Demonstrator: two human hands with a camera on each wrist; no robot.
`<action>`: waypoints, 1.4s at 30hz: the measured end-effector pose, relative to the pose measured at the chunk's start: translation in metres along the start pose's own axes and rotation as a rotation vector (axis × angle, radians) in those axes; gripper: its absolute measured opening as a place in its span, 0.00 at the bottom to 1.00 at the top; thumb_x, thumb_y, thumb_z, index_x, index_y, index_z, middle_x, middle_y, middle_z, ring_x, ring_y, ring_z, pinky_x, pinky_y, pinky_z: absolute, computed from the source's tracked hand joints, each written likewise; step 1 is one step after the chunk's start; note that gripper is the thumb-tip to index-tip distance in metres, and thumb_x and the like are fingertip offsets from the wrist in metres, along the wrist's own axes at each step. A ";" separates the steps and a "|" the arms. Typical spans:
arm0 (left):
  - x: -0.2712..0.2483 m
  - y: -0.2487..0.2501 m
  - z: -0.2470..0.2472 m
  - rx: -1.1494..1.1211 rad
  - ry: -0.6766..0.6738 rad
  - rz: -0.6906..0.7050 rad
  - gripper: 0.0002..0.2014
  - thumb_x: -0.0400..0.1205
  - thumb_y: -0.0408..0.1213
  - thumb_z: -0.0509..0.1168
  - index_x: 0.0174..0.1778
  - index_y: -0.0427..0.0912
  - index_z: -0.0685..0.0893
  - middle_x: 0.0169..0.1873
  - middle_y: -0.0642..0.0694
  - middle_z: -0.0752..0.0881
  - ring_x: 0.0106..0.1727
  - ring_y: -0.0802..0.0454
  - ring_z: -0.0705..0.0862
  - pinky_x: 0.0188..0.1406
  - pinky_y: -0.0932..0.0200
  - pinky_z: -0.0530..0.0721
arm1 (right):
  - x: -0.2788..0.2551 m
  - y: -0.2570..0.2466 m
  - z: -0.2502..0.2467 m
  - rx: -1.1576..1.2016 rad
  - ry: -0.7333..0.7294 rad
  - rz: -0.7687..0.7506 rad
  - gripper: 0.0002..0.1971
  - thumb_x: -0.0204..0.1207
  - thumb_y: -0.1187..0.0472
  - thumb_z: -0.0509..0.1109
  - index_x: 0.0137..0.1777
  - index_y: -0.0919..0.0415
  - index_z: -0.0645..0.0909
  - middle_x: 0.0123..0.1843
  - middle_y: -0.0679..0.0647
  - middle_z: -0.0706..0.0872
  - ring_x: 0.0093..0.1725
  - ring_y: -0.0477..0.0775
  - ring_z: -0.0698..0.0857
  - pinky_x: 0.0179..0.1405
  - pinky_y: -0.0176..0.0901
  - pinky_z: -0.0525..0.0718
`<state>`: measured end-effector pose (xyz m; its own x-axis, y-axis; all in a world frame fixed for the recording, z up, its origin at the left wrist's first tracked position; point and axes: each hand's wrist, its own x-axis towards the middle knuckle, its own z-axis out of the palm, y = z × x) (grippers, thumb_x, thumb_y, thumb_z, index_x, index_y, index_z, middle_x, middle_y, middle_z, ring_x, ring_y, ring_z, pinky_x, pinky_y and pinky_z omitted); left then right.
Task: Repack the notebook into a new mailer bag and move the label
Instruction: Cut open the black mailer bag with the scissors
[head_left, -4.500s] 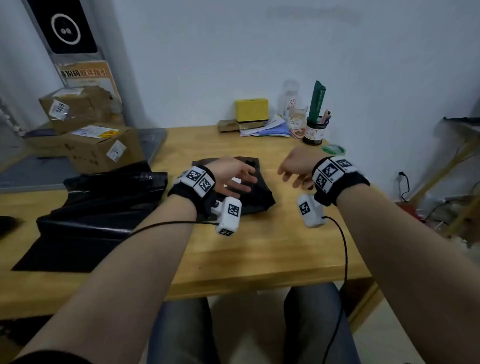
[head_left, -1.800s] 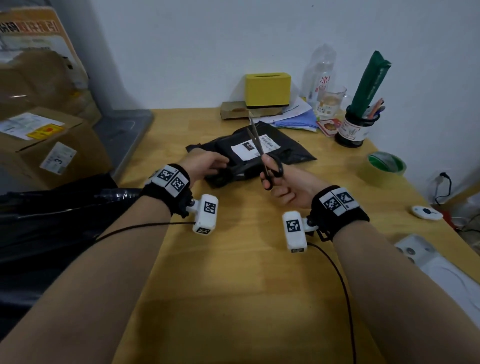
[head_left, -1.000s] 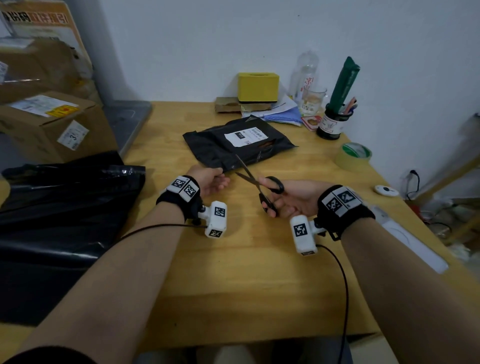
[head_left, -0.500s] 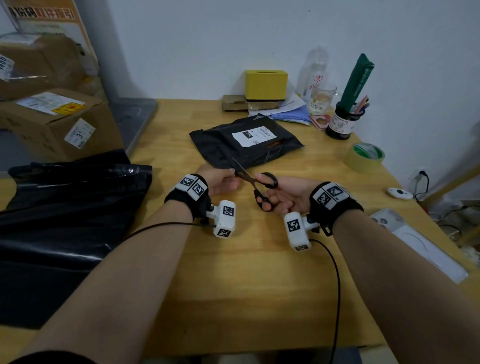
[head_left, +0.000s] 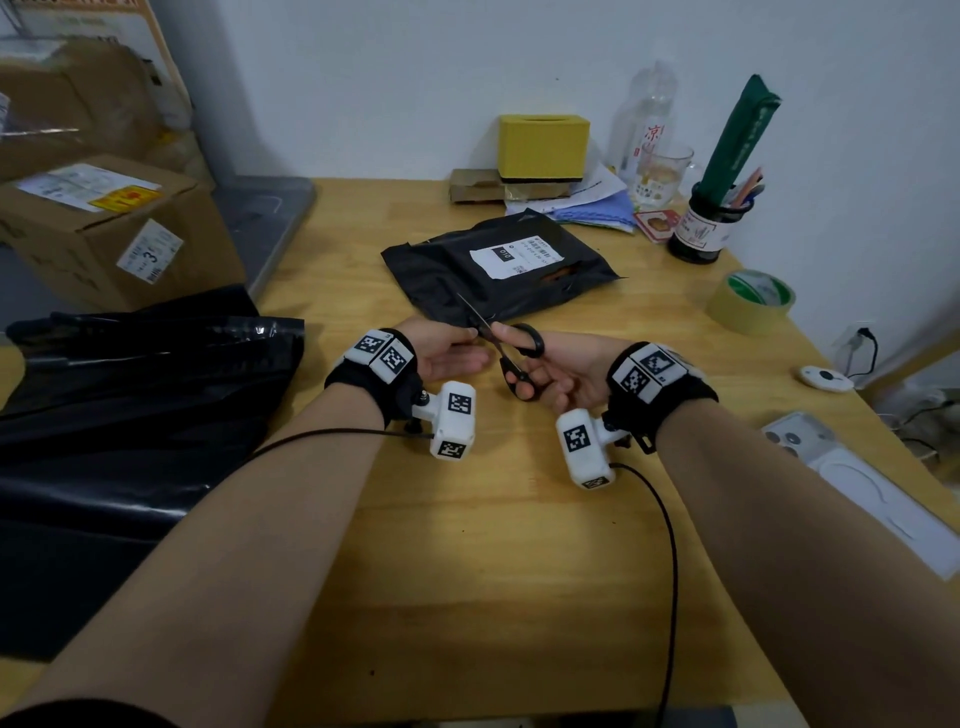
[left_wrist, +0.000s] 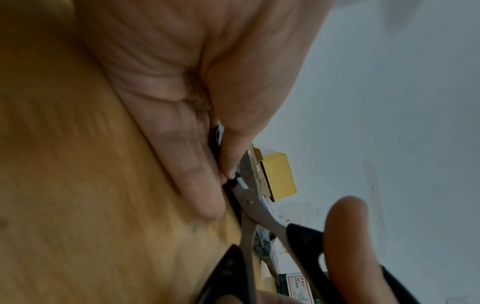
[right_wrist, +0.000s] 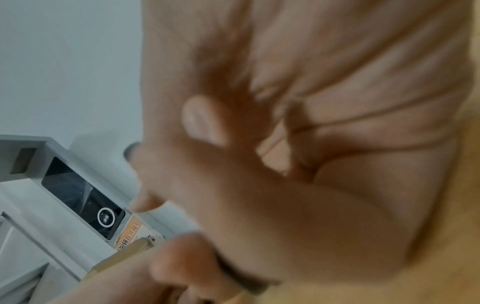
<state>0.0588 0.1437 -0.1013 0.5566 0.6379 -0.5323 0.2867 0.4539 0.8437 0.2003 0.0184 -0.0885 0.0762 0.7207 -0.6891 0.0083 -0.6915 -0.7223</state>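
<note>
Table (head_left: 467, 545): light wood, bare nearest the viewer, both forearms reaching in over it.

Right hand (head_left: 563, 371): fingers curled through the black loops of the scissors (head_left: 511, 358), gripping them. Blades slightly parted, tips pointing to 11 o'clock.

Left hand (head_left: 447, 348): just at 9 o'clock of the scissors. In the left wrist view thumb and fingers pinch a small black piece against the blades near the pivot; what the piece is cannot be told.

Black bags (head_left: 130, 415): glossy heap at 9 o'clock of the hands, on the table's left part.

Phone (head_left: 802, 441): white, at 3 o'clock, beside a white tray.

Mailer (head_left: 498, 273): black, filled, lying flat at 12 o'clock just beyond the hands; the scissor tips overlap its near edge. Notebook not visible.

Label (head_left: 517, 254): white, stuck on the mailer's top face.

Tape (head_left: 750, 306): tan roll at 2 o'clock.

Boxes (head_left: 104, 228): cardboard, stacked at 10 o'clock, with shipping labels.

Far edge by the wall: yellow box (head_left: 543, 148), papers, clear bottle, glass mug, dark pen pot (head_left: 709, 228).
</note>
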 end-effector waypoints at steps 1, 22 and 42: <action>0.000 0.001 0.000 0.004 -0.003 -0.012 0.06 0.87 0.32 0.65 0.50 0.32 0.84 0.31 0.39 0.92 0.30 0.52 0.91 0.32 0.62 0.91 | 0.000 0.000 0.001 -0.002 0.013 0.004 0.33 0.67 0.24 0.70 0.42 0.58 0.78 0.30 0.50 0.80 0.16 0.41 0.61 0.13 0.29 0.65; -0.001 0.000 0.002 0.084 0.004 0.009 0.05 0.86 0.32 0.66 0.53 0.33 0.83 0.28 0.41 0.91 0.28 0.55 0.91 0.39 0.60 0.90 | -0.003 -0.001 0.001 -0.022 0.005 0.009 0.32 0.68 0.23 0.70 0.40 0.57 0.76 0.28 0.47 0.74 0.16 0.40 0.56 0.16 0.29 0.59; 0.003 0.000 -0.004 0.203 -0.065 -0.038 0.06 0.84 0.34 0.69 0.52 0.35 0.84 0.53 0.35 0.91 0.58 0.42 0.89 0.62 0.49 0.87 | -0.002 -0.001 -0.003 -0.030 -0.030 0.001 0.32 0.68 0.24 0.70 0.41 0.56 0.76 0.28 0.47 0.75 0.15 0.41 0.57 0.20 0.31 0.63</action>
<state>0.0574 0.1480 -0.1035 0.5898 0.5781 -0.5638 0.4556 0.3382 0.8234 0.2031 0.0177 -0.0865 0.0466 0.7206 -0.6918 0.0384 -0.6933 -0.7196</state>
